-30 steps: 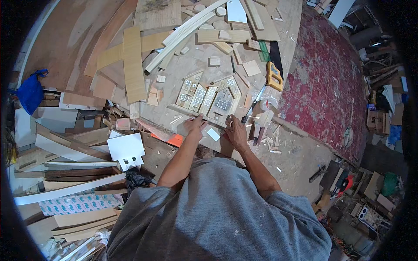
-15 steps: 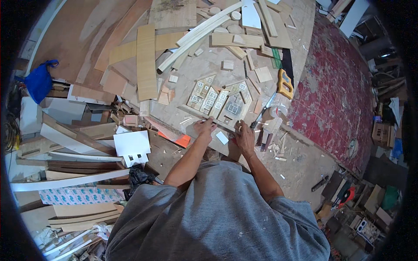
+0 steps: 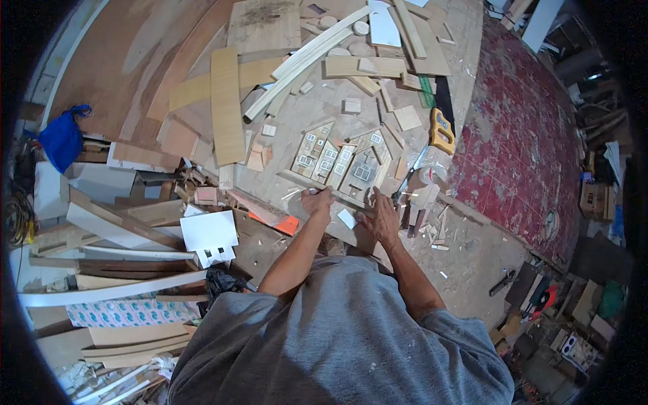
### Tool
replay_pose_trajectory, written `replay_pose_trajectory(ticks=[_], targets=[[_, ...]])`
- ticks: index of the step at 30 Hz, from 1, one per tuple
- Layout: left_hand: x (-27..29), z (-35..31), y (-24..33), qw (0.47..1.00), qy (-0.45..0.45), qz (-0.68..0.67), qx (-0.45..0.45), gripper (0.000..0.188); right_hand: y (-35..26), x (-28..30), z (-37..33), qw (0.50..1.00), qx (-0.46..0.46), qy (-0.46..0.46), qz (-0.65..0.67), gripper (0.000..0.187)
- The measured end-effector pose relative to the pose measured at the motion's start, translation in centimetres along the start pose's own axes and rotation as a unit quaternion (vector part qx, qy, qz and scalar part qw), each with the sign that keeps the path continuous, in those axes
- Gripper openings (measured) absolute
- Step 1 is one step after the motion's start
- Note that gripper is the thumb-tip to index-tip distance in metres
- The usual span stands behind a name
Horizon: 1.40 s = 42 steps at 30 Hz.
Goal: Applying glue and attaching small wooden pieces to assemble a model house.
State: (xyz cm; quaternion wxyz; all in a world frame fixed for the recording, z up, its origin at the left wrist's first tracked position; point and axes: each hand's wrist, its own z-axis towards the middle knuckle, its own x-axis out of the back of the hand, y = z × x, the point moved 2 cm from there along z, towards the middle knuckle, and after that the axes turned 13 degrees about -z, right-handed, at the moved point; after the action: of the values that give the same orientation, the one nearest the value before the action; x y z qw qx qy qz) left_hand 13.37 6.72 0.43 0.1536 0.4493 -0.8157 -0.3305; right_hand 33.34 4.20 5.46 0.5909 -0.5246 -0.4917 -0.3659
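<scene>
A small wooden model house (image 3: 329,160) with white-framed windows sits on the worktable in front of me. Along its near side runs a pale wooden strip (image 3: 297,179). My left hand (image 3: 316,202) is closed, fingertips pinching the strip's near edge. At the strip's right end, my right hand (image 3: 382,214) grips with bent fingers; its thumb side is partly hidden. Between my hands lies a small white card (image 3: 347,219). To the right of the model rests a handsaw with a yellow handle (image 3: 443,131).
Long wooden strips (image 3: 307,64) and a flat board (image 3: 227,108) lie at the back. An orange-handled saw (image 3: 287,224) is left of my left hand. Offcuts (image 3: 442,233) are scattered at right. A white house-shaped cutout (image 3: 209,233) lies on the left.
The view has shifted slightly. Both hands stay at the model's near edge, and my right hand has turned a little, its back now more in sight.
</scene>
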Motion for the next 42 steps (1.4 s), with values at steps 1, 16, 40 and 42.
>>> replay_pose_trajectory(ticks=[1, 16, 40, 42], targets=[[0.5, 0.5, -0.3, 1.0, -0.006, -0.009, 0.01, 0.047, -0.3, 1.4, 0.2, 1.0, 0.02, -0.003, -0.008, 0.07], [-0.4, -0.3, -1.1, 0.996, 0.062, -0.061, 0.021, 0.043, 7.2, -2.3, 23.4, 0.987, 0.111, -0.056, 0.105, 0.069], [-0.8, -2.5, -1.7, 0.984, 0.105, -0.142, -0.035, 0.047, -3.5, -2.5, 24.6, 0.968, 0.19, -0.148, 0.066, 0.049], [-1.0, -2.8, -1.7, 0.98, 0.11, -0.16, -0.048, 0.046, -4.6, -3.1, 24.5, 0.971, 0.168, -0.164, 0.052, 0.045]])
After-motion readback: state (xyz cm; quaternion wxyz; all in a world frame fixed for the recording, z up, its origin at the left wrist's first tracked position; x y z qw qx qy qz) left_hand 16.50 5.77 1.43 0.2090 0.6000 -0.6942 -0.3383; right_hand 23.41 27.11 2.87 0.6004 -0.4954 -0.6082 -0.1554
